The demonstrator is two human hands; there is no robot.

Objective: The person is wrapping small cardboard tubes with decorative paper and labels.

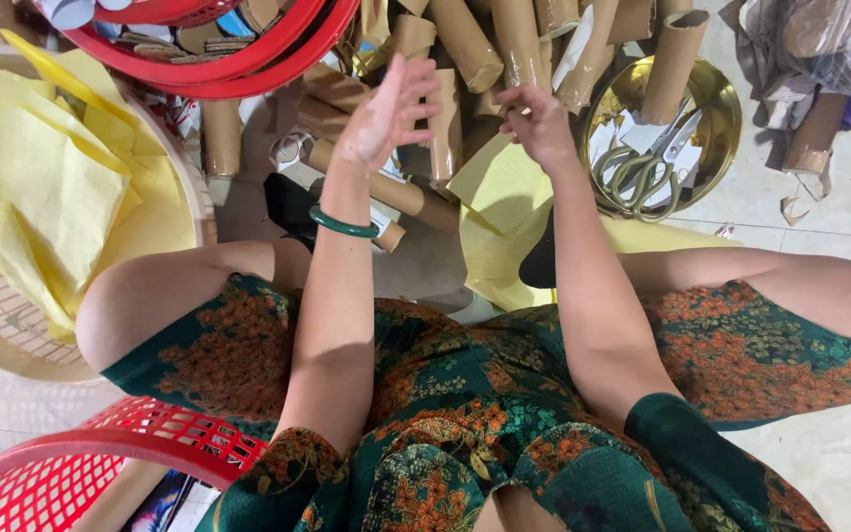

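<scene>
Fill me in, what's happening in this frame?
A seated person works over a pile of cardboard tubes. The right hand pinches one tube's end; the left hand is raised, open and empty. Yellow paper sheets fill a cream basket; scissors lie in a brass bowl.

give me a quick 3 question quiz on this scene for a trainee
1. True or false: the left hand wears a green bangle at the wrist.
2. What lies in the brass bowl? A) scissors B) a hammer C) a cup
3. What colour are the paper sheets in the pale basket on the person's left?

Key:
1. True.
2. A, scissors, beside a cardboard tube leaning in the bowl.
3. Yellow.

The right hand is raised over the tube pile; whether it holds anything cannot be told.
</scene>
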